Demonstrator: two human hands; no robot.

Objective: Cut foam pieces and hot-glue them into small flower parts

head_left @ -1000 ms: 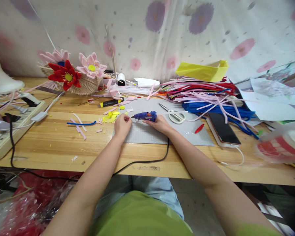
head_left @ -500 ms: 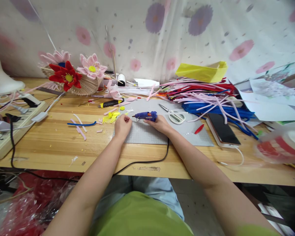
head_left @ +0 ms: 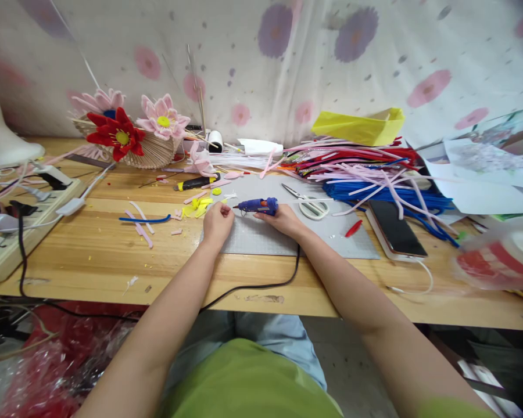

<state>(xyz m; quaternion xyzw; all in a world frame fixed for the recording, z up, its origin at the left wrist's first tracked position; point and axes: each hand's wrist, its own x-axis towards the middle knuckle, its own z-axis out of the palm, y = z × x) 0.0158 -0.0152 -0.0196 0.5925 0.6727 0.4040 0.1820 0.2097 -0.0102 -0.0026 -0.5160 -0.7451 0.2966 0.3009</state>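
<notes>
A blue hot glue gun [head_left: 257, 205] is gripped in my right hand [head_left: 281, 219], lying sideways above the grey cutting mat [head_left: 261, 241]. Its nozzle points left, close to the fingertips of my left hand [head_left: 218, 220]. The left fingers are pinched together; whatever they hold is too small or hidden to make out. Yellow fuzzy pieces [head_left: 196, 206] lie just left of that hand, with a small yellow disc [head_left: 217, 191] behind them. Scissors [head_left: 311, 204] with pale handles rest on the mat beyond my right hand. A red petal-shaped piece [head_left: 353, 228] lies to their right.
Pipe cleaners [head_left: 357, 162] are heaped at the back right, near a phone [head_left: 396, 229]. A utility knife [head_left: 196, 182] and finished fuzzy flowers [head_left: 117, 138] stand back left. A power strip [head_left: 35, 226] sits at the left edge. The glue gun's black cord [head_left: 253, 286] runs along the front.
The glue gun has shifted very slightly left towards my left hand. Otherwise both hands hold nearly the same pose.
</notes>
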